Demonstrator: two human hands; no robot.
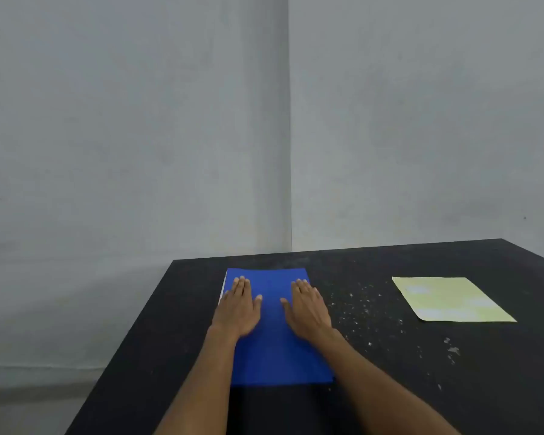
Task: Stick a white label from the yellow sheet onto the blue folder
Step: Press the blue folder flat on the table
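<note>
A blue folder [275, 350] lies flat on the black table, near its left side. My left hand [239, 307] rests palm down on the folder's left part, fingers straight and together. My right hand [308, 307] lies palm down on the folder's right part in the same way. Neither hand holds anything. The yellow sheet [449, 298] lies flat far to the right, apart from both hands, with pale white label patches on it that are too blurred to tell apart.
The black table [390, 387] has white specks and scuffs between the folder and the sheet. Its left edge runs diagonally close to the folder. Grey walls meet in a corner behind the table's far edge.
</note>
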